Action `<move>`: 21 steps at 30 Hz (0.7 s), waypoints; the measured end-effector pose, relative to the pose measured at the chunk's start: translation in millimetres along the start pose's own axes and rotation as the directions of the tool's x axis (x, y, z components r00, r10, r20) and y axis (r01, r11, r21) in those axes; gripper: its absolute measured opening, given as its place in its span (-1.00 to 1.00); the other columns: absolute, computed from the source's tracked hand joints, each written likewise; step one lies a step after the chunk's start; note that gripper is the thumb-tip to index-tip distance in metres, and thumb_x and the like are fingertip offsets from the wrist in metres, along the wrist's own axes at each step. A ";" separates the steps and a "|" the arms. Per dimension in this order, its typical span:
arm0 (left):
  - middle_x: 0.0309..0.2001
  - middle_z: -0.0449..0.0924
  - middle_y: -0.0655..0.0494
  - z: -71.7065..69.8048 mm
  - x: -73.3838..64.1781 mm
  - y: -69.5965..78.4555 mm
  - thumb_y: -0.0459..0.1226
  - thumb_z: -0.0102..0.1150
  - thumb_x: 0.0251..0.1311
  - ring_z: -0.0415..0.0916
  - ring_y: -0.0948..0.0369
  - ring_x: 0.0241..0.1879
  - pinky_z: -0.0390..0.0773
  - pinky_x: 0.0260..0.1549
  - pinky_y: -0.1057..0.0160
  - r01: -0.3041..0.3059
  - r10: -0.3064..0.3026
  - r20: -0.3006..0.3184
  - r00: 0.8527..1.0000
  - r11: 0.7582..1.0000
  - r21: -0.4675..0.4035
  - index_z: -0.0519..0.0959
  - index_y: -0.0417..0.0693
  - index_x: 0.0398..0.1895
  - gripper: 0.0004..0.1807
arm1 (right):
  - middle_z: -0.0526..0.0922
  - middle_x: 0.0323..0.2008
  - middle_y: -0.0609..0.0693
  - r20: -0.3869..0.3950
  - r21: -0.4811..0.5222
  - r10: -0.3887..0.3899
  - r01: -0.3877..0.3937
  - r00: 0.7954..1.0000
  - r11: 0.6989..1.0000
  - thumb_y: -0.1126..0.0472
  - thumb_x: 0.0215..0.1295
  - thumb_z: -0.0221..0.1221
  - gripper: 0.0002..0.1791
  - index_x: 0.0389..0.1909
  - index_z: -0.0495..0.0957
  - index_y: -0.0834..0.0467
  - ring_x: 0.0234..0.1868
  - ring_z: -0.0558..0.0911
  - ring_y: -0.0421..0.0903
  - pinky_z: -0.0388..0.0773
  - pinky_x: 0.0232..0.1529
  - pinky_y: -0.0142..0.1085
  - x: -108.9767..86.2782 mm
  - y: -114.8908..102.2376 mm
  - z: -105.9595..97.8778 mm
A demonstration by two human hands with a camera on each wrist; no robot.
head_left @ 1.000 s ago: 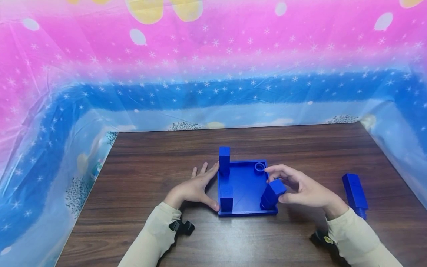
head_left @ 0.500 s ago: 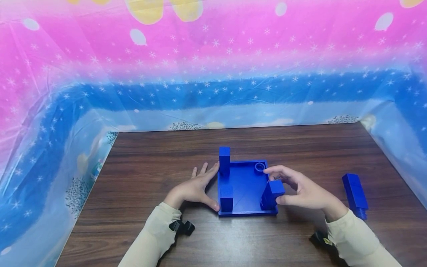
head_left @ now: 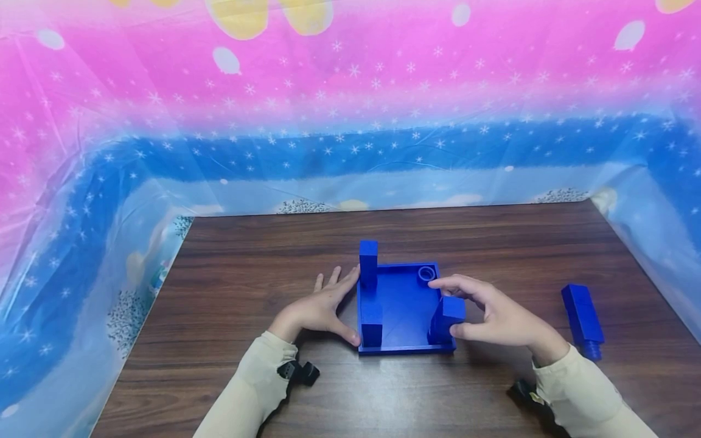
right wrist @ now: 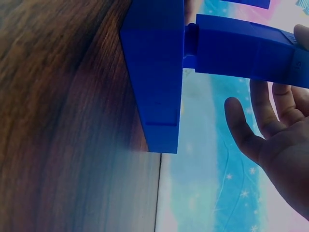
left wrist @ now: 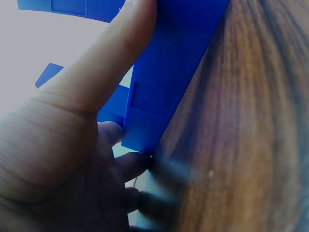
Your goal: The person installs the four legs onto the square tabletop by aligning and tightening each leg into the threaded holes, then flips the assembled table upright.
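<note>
A square blue tray-like base (head_left: 405, 307) lies on the table, with blue square legs (head_left: 369, 261) upright at its two left corners. At its near right corner, my right hand (head_left: 501, 316) holds a third blue leg (head_left: 446, 319) between thumb and fingers. In the right wrist view, a narrow neck shows between this leg (right wrist: 241, 50) and the base (right wrist: 154, 82). My left hand (head_left: 320, 310) spreads its fingers along the base's left side, thumb near the front corner. A round ring socket (head_left: 420, 281) shows at the far right corner.
Another blue leg (head_left: 583, 313) with a threaded end lies on the table to the right of my right hand. The brown wood-grain table (head_left: 263, 255) ends at a patterned pink and blue cloth (head_left: 328, 146) behind and at the sides.
The held leg leaned to the right and now stands more upright. My right hand has shifted slightly left with it, while the left hand and the base have stayed put.
</note>
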State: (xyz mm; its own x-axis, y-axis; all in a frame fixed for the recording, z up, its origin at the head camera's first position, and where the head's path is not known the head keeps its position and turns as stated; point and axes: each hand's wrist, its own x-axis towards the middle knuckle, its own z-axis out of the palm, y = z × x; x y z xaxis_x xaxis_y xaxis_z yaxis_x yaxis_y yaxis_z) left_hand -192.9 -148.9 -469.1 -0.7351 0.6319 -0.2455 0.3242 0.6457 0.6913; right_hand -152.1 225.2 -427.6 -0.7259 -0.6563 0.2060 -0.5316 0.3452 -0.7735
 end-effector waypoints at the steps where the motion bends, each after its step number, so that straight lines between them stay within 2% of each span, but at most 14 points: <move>1: 0.73 -0.34 0.09 -0.1 0.0 0.2 0.13 0.72 -0.15 -0.69 0.01 0.65 -0.69 0.51 -0.18 0.000 0.000 0.001 1.000 1.000 -0.001 -0.34 0.05 0.75 0.61 | 0.55 0.34 -0.07 0.001 -0.001 -0.003 0.003 1.000 1.000 0.32 0.23 0.45 -0.22 0.48 0.43 0.06 0.23 0.57 0.05 0.55 0.25 -0.11 0.0 0.2 -0.1; 8: 0.73 -0.34 0.10 -1.0 0.1 0.7 0.14 0.72 -0.15 -0.69 0.02 0.65 -0.69 0.51 -0.16 0.013 -0.013 0.003 1.000 1.000 0.004 -0.35 0.07 0.74 0.62 | 0.52 0.38 -0.06 0.027 0.028 -0.037 0.036 0.999 0.999 0.32 0.28 0.43 -0.20 0.52 0.38 0.01 0.28 0.57 -0.04 0.51 0.31 -0.14 -0.9 3.7 -2.4; 14: 0.73 -0.34 0.10 -0.9 -0.4 1.1 0.14 0.72 -0.16 -0.69 0.01 0.65 -0.70 0.51 -0.16 0.010 -0.010 0.004 1.000 1.000 0.002 -0.34 0.06 0.74 0.62 | 0.49 0.42 -0.07 0.058 0.065 -0.028 0.024 0.998 0.998 0.30 0.30 0.42 -0.18 0.55 0.33 -0.02 0.31 0.54 0.05 0.47 0.35 -0.08 -1.2 7.1 -2.5; 18: 0.73 -0.34 0.11 -0.4 -0.6 -0.1 0.14 0.72 -0.16 -0.70 0.02 0.65 -0.70 0.51 -0.15 0.008 -0.008 0.004 1.000 1.000 0.000 -0.35 0.07 0.74 0.62 | 0.54 0.34 -0.07 0.081 0.103 -0.046 0.037 0.996 0.994 0.32 0.27 0.41 -0.14 0.56 0.30 0.00 0.32 0.53 0.00 0.45 0.37 -0.12 -0.8 8.6 -4.3; 21: 0.73 -0.35 0.12 -0.2 -0.7 -0.5 0.14 0.72 -0.16 -0.70 0.03 0.65 -0.70 0.51 -0.15 0.007 -0.007 0.002 1.000 1.000 -0.002 -0.35 0.07 0.74 0.62 | 0.56 0.27 -0.01 0.106 0.166 -0.091 0.073 0.990 0.983 0.41 0.22 0.39 -0.10 0.57 0.26 0.11 0.35 0.51 -0.03 0.39 0.41 -0.22 0.1 10.3 -6.4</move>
State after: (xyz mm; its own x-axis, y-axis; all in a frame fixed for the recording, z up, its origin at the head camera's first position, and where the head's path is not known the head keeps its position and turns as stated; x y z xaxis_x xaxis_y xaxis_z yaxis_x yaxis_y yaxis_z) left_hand -192.7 -149.7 -469.1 -0.7360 0.6286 -0.2515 0.3182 0.6491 0.6910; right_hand -160.4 233.0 -431.7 -0.6242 -0.7522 0.2111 -0.5030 0.1802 -0.8453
